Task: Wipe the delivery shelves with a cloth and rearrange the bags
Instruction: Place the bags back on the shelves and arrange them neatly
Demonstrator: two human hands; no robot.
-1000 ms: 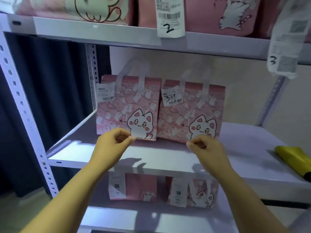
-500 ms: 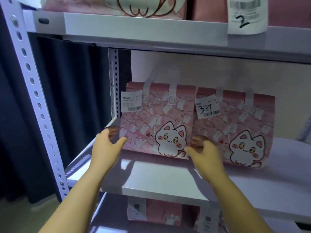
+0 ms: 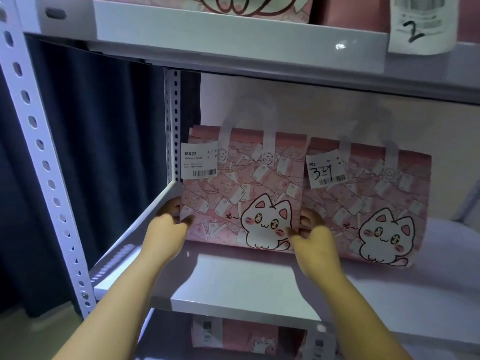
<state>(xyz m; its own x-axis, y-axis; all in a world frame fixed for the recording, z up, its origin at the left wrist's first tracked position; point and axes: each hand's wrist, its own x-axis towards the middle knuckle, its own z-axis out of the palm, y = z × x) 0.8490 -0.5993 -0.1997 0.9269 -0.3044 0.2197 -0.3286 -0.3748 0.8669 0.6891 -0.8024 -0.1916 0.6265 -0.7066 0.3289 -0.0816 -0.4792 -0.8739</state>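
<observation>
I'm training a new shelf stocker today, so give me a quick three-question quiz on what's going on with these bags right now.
1. True or false: the left hand and the right hand both grip the J8022 bag.
2. Which number is handwritten on the tag of the neighbouring bag? A) 12 B) 34 C) 70
3. Fill in: ___ bags stand in view on the middle shelf.
Key: 1 true; 2 B; 3 two.
</observation>
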